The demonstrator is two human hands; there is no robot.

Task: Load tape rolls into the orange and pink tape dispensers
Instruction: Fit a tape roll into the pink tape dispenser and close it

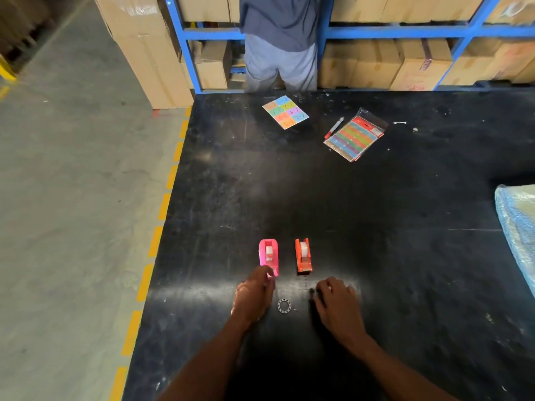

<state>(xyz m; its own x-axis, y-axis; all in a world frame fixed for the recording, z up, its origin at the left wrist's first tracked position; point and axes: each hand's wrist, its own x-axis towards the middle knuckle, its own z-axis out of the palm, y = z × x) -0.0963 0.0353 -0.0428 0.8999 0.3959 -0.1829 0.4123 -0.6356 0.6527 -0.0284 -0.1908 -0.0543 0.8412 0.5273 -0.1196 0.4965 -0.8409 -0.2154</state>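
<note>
At the left of the black table [376, 212], the left hand [253, 296] reaches to the near end of the pink tape dispenser [269, 257], its fingertips touching that end; whether they pinch it or only rest there cannot be told. A pale tape roll [269, 252] sits in the pink dispenser's slot. Just right of the hand, a small ring [284, 306], pale with dark marks, lies flat on the table between the two hands. Beside the pink dispenser, apart from it, stands the orange tape dispenser [303, 256], with a pale tape roll [303, 249] seated in it too. The right hand [337, 303] lies palm down near the orange dispenser's near end, fingers curled loosely, holding nothing that can be seen.

Farther back lies a sheet of coloured labels [285, 112] with handwritten numbers such as "1-2" and "1-3". To its right are a marker [334, 127] and a clear packet of coloured label strips [355, 134]; its print is too small to read. A plastic-wrapped bundle [518, 227] sits at the right edge. Behind the table a person [279, 39] stands at a blue rack of cardboard boxes [414, 65].
</note>
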